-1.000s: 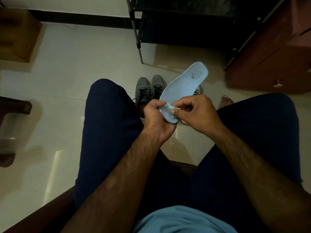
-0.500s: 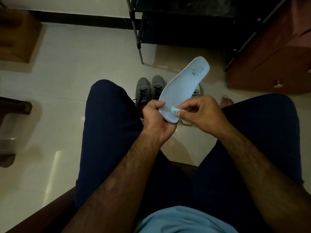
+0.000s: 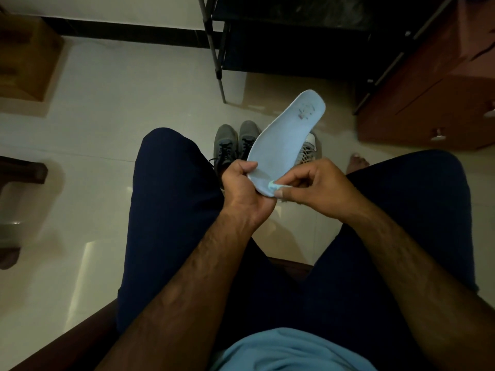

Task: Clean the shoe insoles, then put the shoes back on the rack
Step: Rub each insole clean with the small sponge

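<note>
Reaches both bare forearms forward over the lap, wrists drawing close between the knees. Grips the near end of the insole (image 3: 284,129) with the left hand (image 3: 242,186) — thumb laid over its top face. Pinches a small pale wad (image 3: 273,186) between thumb and forefinger of the right hand (image 3: 318,188), touching the insole's near edge — other fingers loosely curled.

Dim, low-light indoor view.
Soft sheen streaks the pale floor (image 3: 107,116) left of the rack (image 3: 281,57); rack interior nearly black; frame edges bow.
</note>
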Demonstrator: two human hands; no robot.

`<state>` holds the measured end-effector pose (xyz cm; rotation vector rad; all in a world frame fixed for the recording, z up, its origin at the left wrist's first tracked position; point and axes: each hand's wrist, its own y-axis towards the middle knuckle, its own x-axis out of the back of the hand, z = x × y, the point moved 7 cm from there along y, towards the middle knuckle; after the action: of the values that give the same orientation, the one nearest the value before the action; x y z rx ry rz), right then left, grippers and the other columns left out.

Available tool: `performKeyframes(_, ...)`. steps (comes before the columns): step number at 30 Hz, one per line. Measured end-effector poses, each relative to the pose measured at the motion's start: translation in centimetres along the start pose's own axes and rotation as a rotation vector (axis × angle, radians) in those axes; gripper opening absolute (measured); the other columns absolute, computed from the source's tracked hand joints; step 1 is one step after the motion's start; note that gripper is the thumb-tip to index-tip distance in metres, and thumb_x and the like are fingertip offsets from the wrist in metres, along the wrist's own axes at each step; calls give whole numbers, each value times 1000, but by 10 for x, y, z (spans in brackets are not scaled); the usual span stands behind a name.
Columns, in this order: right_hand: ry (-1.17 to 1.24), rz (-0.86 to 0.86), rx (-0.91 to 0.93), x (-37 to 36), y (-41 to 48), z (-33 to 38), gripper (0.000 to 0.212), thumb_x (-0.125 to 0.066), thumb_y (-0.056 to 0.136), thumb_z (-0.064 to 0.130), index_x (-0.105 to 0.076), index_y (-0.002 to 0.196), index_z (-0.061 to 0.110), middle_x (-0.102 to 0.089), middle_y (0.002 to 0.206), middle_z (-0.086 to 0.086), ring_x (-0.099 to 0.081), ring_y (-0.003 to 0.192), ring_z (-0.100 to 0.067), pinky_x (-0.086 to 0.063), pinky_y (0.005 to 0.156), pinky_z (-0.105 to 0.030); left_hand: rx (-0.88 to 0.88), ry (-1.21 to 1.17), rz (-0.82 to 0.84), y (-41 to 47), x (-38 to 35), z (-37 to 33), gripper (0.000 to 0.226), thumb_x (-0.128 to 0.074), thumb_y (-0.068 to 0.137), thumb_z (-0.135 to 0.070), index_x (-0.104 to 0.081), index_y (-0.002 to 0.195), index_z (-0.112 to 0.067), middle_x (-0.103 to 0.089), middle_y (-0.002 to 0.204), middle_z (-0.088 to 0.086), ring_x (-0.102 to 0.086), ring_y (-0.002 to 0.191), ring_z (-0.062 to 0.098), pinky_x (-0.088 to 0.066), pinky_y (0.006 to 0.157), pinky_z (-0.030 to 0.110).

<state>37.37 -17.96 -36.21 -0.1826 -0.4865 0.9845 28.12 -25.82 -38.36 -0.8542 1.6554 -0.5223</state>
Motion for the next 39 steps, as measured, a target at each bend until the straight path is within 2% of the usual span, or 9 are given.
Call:
performKeyframes(4,-85,-154,-8,15,4,-6,9,-86,84,24,-83,90,30,-77,81,12,-70,70,-8,-58,70,-31,-18,-6,6,3,-1,-1,55,-44,71,-14,-62,121,2,-66,114,22,-60,110,41,-48,104,49)
performKeyframes(8,-86,-12,93,1,-1,5,16,-85,84,15,-83,97,24,-77,92,6,-68,75,-17,-53,67,-20,-7,21,13,2,1,-1,49,-45,73,-17,-63,114,2,-72,100,19,-63,101,40,-50,97,47)
performKeyframes(14,-56,-57,209,-11,-4,25,17,-84,84,15,-83,99,22,-74,88,6,-66,76,-12,-52,69,-20,29,45,26,0,-2,3,51,-44,75,-19,-62,118,3,-69,102,20,-65,96,34,-51,94,42)
performKeyframes(22,-89,-26,135,1,-7,12,12,-85,83,14,-84,93,21,-76,80,9,-61,63,-9,-48,60,-19,-17,45,-21,1,1,-2,52,-46,72,-20,-63,117,1,-69,104,19,-63,98,38,-52,90,45)
performKeyframes(25,-78,-88,195,-8,-7,24,14,-84,82,12,-83,94,20,-76,84,12,-65,69,-6,-52,64,-20,9,54,-20,-3,-1,5,51,-45,73,-20,-61,116,3,-66,105,20,-65,95,35,-55,90,41)
performKeyframes(28,-26,-124,226,-12,-3,33,21,-82,83,8,-83,99,20,-78,91,11,-72,84,-8,-57,76,-22,49,48,-2,-6,-2,10,41,-42,75,-19,-61,103,3,-67,87,16,-70,76,29,-61,73,31)
performKeyframes(32,-76,-47,170,-7,-2,21,12,-83,84,12,-83,93,21,-76,81,8,-64,67,-11,-52,62,-26,6,10,-1,-2,1,1,51,-43,75,-19,-63,116,4,-67,109,21,-64,100,38,-51,100,46)
performKeyframes(34,-90,-28,155,-3,-5,15,12,-83,83,11,-82,90,21,-75,78,9,-60,62,-11,-49,59,-24,0,20,-18,-1,2,1,52,-44,74,-19,-63,117,3,-67,111,21,-63,102,40,-47,104,49)
performKeyframes(39,-58,-130,233,-11,-3,31,20,-81,81,9,-82,97,22,-77,88,11,-71,78,-10,-58,71,-26,29,74,-11,-3,0,10,38,-39,81,-19,-62,103,2,-66,93,17,-67,85,29,-60,76,33)
